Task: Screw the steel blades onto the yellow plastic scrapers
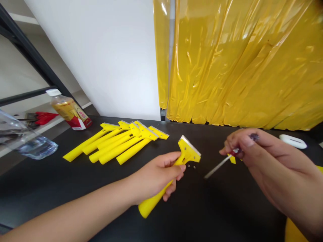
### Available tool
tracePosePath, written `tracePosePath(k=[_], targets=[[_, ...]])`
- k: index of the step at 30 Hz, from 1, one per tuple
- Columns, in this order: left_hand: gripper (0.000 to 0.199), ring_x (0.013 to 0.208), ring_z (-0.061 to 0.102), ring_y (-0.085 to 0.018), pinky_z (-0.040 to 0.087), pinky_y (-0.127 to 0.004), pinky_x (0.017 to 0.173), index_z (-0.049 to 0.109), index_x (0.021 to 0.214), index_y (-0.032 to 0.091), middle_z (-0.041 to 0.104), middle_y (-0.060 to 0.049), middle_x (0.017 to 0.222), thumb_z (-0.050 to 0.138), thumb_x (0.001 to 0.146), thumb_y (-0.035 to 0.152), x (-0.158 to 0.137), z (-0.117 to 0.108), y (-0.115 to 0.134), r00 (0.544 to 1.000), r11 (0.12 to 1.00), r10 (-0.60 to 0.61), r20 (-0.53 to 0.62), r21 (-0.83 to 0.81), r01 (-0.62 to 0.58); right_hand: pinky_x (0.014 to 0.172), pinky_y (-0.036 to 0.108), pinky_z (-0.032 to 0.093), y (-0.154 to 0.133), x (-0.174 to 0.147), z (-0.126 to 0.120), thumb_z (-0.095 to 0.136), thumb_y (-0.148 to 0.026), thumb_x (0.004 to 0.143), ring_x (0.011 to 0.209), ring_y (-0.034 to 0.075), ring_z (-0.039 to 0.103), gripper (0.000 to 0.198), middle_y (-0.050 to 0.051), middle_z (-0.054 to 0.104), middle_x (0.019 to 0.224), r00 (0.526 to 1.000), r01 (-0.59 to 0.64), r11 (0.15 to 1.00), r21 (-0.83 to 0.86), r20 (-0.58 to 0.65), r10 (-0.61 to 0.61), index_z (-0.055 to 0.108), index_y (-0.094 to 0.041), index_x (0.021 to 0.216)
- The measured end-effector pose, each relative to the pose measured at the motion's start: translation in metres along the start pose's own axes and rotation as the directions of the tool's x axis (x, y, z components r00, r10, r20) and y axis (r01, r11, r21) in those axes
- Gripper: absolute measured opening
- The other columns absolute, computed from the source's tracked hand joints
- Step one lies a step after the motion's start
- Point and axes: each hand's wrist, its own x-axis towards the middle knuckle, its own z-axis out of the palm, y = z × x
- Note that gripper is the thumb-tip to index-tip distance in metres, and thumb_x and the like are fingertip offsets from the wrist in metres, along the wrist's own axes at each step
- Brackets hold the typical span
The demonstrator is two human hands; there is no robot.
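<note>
So here the left hand (157, 176) is wrapped around the handle of a yellow scraper (174, 171), fingers curled fully round it, thumb on top. The blade end is tipped up and away off the black table (75, 188), I'd guess so the head faces the other hand and the screw spots are easy to get at.

The right hand (254, 151) pinches a small screwdriver (222, 164) between thumb and fingertips, fingers closed on its reddish grip, shaft pointing down-left toward the scraper head but well short of touching it. A pinch like that looks like it's for fine turning rather than force.

Just under the scraper head sit two tiny screws (191, 166) loose on the table, near both hands.

Over to the left there's a pile (113, 143) of the same scrapers lying fanned out, handles toward the person. Behind them a bottle (69, 111) lies tilted, a clear plastic bag (27, 141) sits at the far left, and a white thing (292, 141) rests at the right by the yellow curtain (239, 64).
</note>
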Motion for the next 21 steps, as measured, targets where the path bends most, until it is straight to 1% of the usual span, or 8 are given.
tracePosePath(k=[2, 3, 5, 7, 10, 13, 16, 21], targets=[[0.031, 0.068, 0.060, -0.013, 0.052, -0.028, 0.063, 0.068, 0.129, 0.026, 0.062, -0.001, 0.096, 0.055, 0.108, 0.045, -0.005, -0.002, 0.003, 0.975, 0.922, 0.192, -0.110, 0.360, -0.141, 0.074, 0.031, 0.054, 0.004, 0.002, 0.000, 0.063, -0.059, 0.104, 0.085, 0.020, 0.065, 0.035, 0.003, 0.069, 0.092, 0.993, -0.105, 0.990, 0.093, 0.056, 0.100, 0.070, -0.025, 0.099], [0.039, 0.080, 0.065, -0.017, 0.055, -0.032, 0.075, 0.066, 0.143, 0.028, 0.066, -0.004, 0.104, 0.051, 0.111, 0.045, -0.007, -0.003, 0.004, 0.947, 0.815, 0.298, -0.121, 0.549, -0.186, 0.065, 0.029, 0.050, 0.005, 0.002, 0.002, 0.062, -0.063, 0.103, 0.076, 0.018, 0.060, 0.039, 0.002, 0.064, 0.085, 0.976, -0.187, 0.979, 0.081, 0.127, 0.176, 0.069, -0.024, 0.098], [0.051, 0.099, 0.070, -0.024, 0.055, -0.040, 0.091, 0.053, 0.163, 0.032, 0.069, -0.008, 0.121, 0.044, 0.113, 0.042, -0.010, -0.005, 0.004, 0.901, 0.554, 0.427, -0.080, 0.811, -0.190, 0.053, 0.025, 0.037, 0.008, 0.000, 0.008, 0.061, -0.071, 0.101, 0.064, 0.014, 0.046, 0.049, -0.002, 0.052, 0.076, 0.901, -0.343, 0.939, -0.006, 0.280, 0.331, 0.068, -0.023, 0.095], [0.057, 0.103, 0.071, -0.028, 0.055, -0.045, 0.093, 0.045, 0.170, 0.028, 0.069, -0.011, 0.126, 0.039, 0.115, 0.041, -0.011, -0.005, 0.003, 0.897, 0.370, 0.440, -0.050, 0.920, -0.131, 0.052, 0.024, 0.029, 0.009, -0.003, 0.016, 0.062, -0.074, 0.099, 0.061, 0.011, 0.036, 0.054, -0.005, 0.043, 0.072, 0.820, -0.434, 0.898, -0.078, 0.379, 0.429, 0.063, -0.021, 0.088], [0.059, 0.108, 0.072, -0.032, 0.056, -0.047, 0.093, 0.046, 0.168, 0.019, 0.069, -0.015, 0.130, 0.035, 0.116, 0.042, -0.010, -0.004, 0.002, 0.900, 0.242, 0.432, -0.056, 0.969, -0.056, 0.051, 0.025, 0.021, 0.011, -0.004, 0.029, 0.069, -0.070, 0.095, 0.059, 0.010, 0.026, 0.052, -0.008, 0.034, 0.067, 0.751, -0.507, 0.858, -0.079, 0.449, 0.485, 0.058, -0.021, 0.083], [0.058, 0.110, 0.071, -0.033, 0.056, -0.047, 0.092, 0.050, 0.166, 0.017, 0.071, -0.016, 0.129, 0.034, 0.116, 0.040, -0.010, -0.004, 0.003, 0.899, 0.173, 0.435, -0.050, 0.985, -0.029, 0.052, 0.026, 0.017, 0.015, -0.003, 0.034, 0.074, -0.067, 0.093, 0.058, 0.010, 0.024, 0.049, -0.009, 0.030, 0.065, 0.733, -0.551, 0.834, 0.017, 0.486, 0.475, 0.057, -0.022, 0.083], [0.056, 0.109, 0.071, -0.034, 0.056, -0.047, 0.091, 0.052, 0.165, 0.018, 0.072, -0.015, 0.126, 0.035, 0.116, 0.039, -0.010, -0.004, 0.004, 0.901, 0.168, 0.430, -0.055, 0.986, -0.020, 0.053, 0.025, 0.017, 0.020, -0.001, 0.032, 0.076, -0.062, 0.093, 0.059, 0.010, 0.023, 0.046, -0.010, 0.031, 0.065, 0.739, -0.553, 0.830, 0.066, 0.499, 0.453, 0.058, -0.021, 0.083], [0.056, 0.114, 0.072, -0.033, 0.055, -0.048, 0.100, 0.051, 0.165, 0.020, 0.072, -0.014, 0.130, 0.039, 0.115, 0.042, -0.010, -0.008, 0.001, 0.902, 0.321, 0.427, -0.064, 0.943, -0.085, 0.052, 0.025, 0.018, 0.021, 0.002, 0.027, 0.081, -0.056, 0.093, 0.061, 0.009, 0.020, 0.043, -0.009, 0.036, 0.068, 0.725, -0.603, 0.757, 0.253, 0.568, 0.388, 0.059, -0.020, 0.084]])
